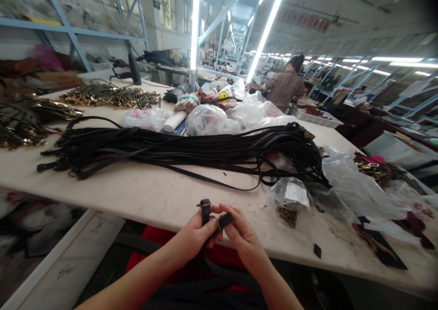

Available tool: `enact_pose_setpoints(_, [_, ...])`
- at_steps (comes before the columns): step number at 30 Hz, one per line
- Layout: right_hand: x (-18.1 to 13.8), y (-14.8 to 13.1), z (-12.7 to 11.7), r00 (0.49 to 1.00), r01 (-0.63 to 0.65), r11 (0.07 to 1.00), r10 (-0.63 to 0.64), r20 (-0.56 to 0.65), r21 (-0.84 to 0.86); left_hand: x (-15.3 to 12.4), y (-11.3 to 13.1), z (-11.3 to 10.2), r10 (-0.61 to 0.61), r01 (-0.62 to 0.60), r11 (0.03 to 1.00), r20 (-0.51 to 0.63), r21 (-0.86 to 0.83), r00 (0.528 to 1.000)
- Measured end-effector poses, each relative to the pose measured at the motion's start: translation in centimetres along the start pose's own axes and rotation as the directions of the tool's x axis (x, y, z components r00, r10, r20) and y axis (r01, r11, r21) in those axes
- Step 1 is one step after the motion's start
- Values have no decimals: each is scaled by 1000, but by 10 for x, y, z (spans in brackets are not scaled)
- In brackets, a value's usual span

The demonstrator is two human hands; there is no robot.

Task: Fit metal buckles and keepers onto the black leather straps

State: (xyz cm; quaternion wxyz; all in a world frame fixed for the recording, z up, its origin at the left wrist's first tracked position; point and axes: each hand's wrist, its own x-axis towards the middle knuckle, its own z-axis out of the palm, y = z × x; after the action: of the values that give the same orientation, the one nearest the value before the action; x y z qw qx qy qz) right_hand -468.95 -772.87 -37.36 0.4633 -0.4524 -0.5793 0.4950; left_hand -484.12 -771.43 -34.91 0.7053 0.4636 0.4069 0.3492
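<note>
Just off the table's front edge, both my hands meet around a dark leather strap [205, 213] with a small metal buckle at its upper end. My left hand [191, 237] is closed around it, thumb pressed on top. The fingers of my right hand [242, 232] pinch a short dark strap end [226, 220], beside a thin metal loop. Whether the two pieces belong to one strap cannot be made out. Beyond my hands, a long bundle of black straps [191, 148] lies across the table, buckle ends at the left.
On the white table [137, 196] lie a clear bag of small metal parts [289, 205], a small black piece [317, 250] and plastic bags [359, 182]. Straps with brass-coloured hardware [112, 95] lie at the back left. A person [285, 86] stands farther back.
</note>
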Motion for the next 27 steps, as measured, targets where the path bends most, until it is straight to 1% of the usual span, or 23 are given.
enact_pose_setpoints(1, [0,-1,0,999,23,1000,-23,34,12,-1,0,1,2,-1,1000,-3,17,1000])
enact_pose_setpoints(3, [0,-5,1,996,15,991,-26,81,130,-1,-1,1,4,-3,998,-15,57,1000])
enact_pose_setpoints(4, [0,-6,2,996,2,982,-18,86,190,-1,-1,0,18,-16,997,-26,82,1000])
enact_pose_setpoints(5, [-1,-8,2,997,-8,973,-10,77,231,0,-1,-1,51,-46,992,-41,121,998])
enact_pose_setpoints(7, [0,-13,0,1000,-8,967,2,26,254,0,0,-5,156,-130,957,-82,261,984])
enact_pose_setpoints(9, [1,-20,-4,1000,-13,956,17,-9,292,0,4,-9,247,-181,884,-102,432,964])
enact_pose_setpoints(10, [2,-24,-6,999,-50,944,46,18,326,1,6,-11,267,-183,842,-97,508,959])
enact_pose_setpoints(11, [4,-28,-7,993,-108,930,87,75,352,1,9,-12,281,-185,802,-86,568,956])
enact_pose_setpoints(13, [6,-34,-6,964,-236,913,177,198,332,1,13,-14,322,-214,724,-46,655,946])
enact_pose_setpoints(14, [7,-36,-4,949,-278,915,215,228,294,2,14,-14,356,-240,680,-26,693,934])
enact_pose_setpoints(16, [10,-38,2,938,-307,923,254,235,230,3,14,-14,408,-279,596,14,753,913])
enact_pose_setpoints(19, [13,-36,11,943,-298,925,247,222,237,5,12,-13,407,-302,526,76,795,910])
enact_pose_setpoints(21, [15,-33,15,961,-262,927,224,165,269,6,10,-11,392,-310,525,98,793,915])
enact_pose_setpoints(24, [16,-27,18,976,-220,921,206,77,321,7,8,-9,356,-258,532,63,806,932])
enact_pose_setpoints(26, [16,-24,19,972,-233,904,220,78,357,7,5,-8,344,-231,519,45,823,938])
enact_pose_setpoints(27, [16,-24,19,970,-244,894,228,86,376,8,4,-8,354,-236,511,47,827,934])
